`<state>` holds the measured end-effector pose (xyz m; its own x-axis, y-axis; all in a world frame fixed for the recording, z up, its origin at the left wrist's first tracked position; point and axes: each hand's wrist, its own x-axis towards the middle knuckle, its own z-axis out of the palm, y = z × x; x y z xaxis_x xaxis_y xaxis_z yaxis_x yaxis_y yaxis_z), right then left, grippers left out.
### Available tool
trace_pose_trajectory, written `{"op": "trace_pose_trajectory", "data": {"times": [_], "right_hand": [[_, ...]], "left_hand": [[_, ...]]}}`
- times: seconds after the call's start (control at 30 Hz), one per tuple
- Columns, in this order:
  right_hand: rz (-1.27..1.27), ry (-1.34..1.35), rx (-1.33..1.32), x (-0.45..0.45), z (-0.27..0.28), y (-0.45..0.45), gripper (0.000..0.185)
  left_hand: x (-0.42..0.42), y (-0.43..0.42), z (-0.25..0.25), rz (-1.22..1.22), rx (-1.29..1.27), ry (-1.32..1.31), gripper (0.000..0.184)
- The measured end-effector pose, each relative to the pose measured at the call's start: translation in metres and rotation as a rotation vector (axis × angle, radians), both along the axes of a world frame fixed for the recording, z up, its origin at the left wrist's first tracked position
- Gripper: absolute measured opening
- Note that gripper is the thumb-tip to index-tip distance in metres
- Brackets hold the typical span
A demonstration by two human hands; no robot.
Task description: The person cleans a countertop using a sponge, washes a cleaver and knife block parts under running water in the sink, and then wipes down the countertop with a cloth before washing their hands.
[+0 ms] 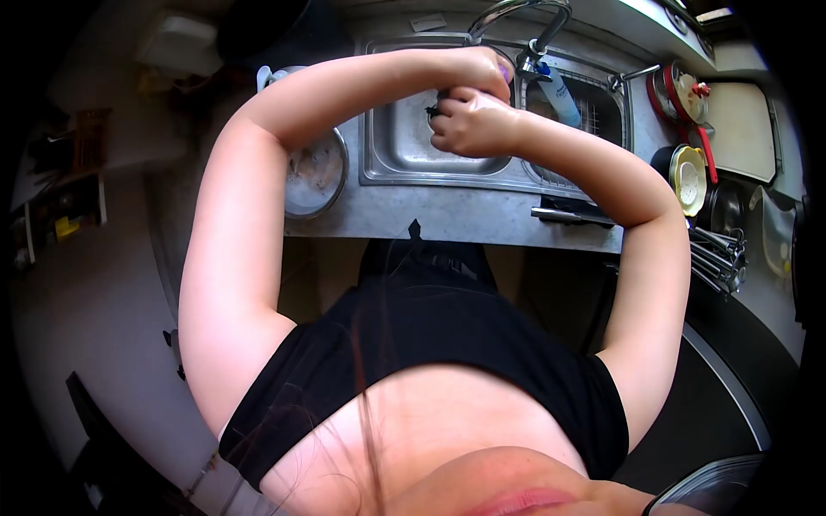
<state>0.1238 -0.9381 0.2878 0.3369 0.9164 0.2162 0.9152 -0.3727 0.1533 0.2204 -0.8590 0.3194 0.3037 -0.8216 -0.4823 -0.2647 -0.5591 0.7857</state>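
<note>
Black top [430, 344] | short sleeves [607, 413] | dark legwear [469, 258] | brown hair strands [359, 344]

Room lies in the left basin [397, 142], with 1 faucet [539, 46] and 1 bottle [560, 96] obstructing farther right.

My shirt [447, 335] is plain black. A small patch of purple [504, 74] shows at my left grip [492, 76], and a bit of black [433, 112] at my right grip [469, 122]. The tabletop [379, 215] is grey with a faint mottling; the sink [404, 142] is silver, the faucet [551, 39] shiny chrome. The bottle [559, 96] is white and blue, and the rack [607, 120] makes a grid of thin metallic lines. To my right I see red-rimmed cookware [675, 93], a bright red handle [708, 159], a pale yellow bowl [688, 181], a cream tray [736, 133] with a dark edge, and silvery utensils [721, 258].
</note>
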Motion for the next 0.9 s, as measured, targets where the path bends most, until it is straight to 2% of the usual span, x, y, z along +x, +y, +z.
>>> {"op": "trace_pose_trajectory", "data": {"times": [0.03,0.07,0.1,0.2,0.23,0.3,0.33,0.4,0.47,0.6,0.73,0.83,0.9], "right_hand": [[0.031,-0.017,-0.055,0.001,-0.012,0.002,0.01],[0.001,-0.027,-0.205,0.0,-0.026,0.008,0.01],[-0.029,-0.039,-0.356,-0.001,-0.037,0.016,0.011],[-0.244,0.217,-0.547,0.004,-0.059,0.035,0.02],[-0.354,0.379,-0.473,0.007,-0.08,0.039,0.022],[-0.574,0.694,-0.312,0.017,-0.113,0.047,0.027],[-0.581,0.684,-0.41,0.019,-0.121,0.053,0.033],[-0.646,0.656,-0.447,0.013,-0.105,0.062,0.033],[-0.627,0.655,-0.448,0.009,-0.116,0.065,0.03],[-0.529,0.604,-0.465,-0.005,-0.143,0.071,0.024],[-0.284,0.464,-0.498,-0.022,-0.17,0.069,0.018],[-0.03,0.248,-0.426,-0.04,-0.178,0.048,0.014],[0.053,0.095,-0.172,-0.052,-0.148,0.034,0.007]], "left_hand": [[0.0,-0.002,-0.013,-0.079,-0.035,-0.118,0.014],[-0.005,-0.005,-0.023,-0.113,-0.017,-0.255,0.023],[-0.01,-0.006,-0.03,-0.141,-0.018,-0.292,0.02],[-0.017,-0.009,-0.057,-0.127,0.04,-0.385,0.012],[-0.017,-0.012,-0.066,-0.179,0.141,-0.422,0.024],[-0.019,-0.013,-0.094,-0.202,0.159,-0.462,0.025],[-0.02,-0.013,-0.107,-0.223,0.165,-0.458,0.027],[-0.026,-0.015,-0.136,-0.228,0.228,-0.485,0.027],[-0.036,-0.02,-0.161,-0.24,0.323,-0.512,0.027],[-0.059,-0.013,-0.185,-0.1,0.34,-0.476,0.025],[-0.056,-0.001,-0.218,0.094,0.277,-0.445,0.026],[-0.059,0.022,-0.176,0.318,0.161,-0.242,0.021],[-0.057,0.045,-0.157,0.647,-0.009,0.232,0.02]]}}
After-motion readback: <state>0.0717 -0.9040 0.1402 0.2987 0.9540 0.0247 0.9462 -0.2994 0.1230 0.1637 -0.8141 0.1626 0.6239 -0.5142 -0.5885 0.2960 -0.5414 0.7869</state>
